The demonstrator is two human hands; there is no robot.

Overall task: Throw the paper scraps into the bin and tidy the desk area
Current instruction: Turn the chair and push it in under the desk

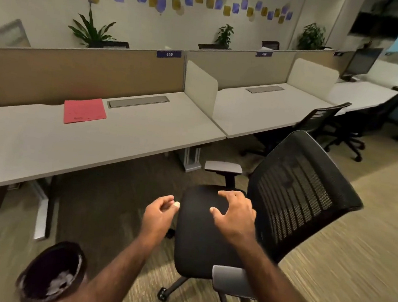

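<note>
Dark and round, the plastic bin [52, 274] sits on the carpet by the grey desk's [44, 148] near edge with white scraps inside, my left hand [159, 214] pinches a small pale scrap [176, 204], and my right hand [234, 214] spreads empty over the black mesh chair [294, 194], likely to push it in.

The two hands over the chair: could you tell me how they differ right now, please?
The left hand is curled, with a small white bit at its fingertips; the right hand is spread and holds nothing. The left hangs over the carpet beside the chair seat; the right is over the seat. Both are palm down.
</note>
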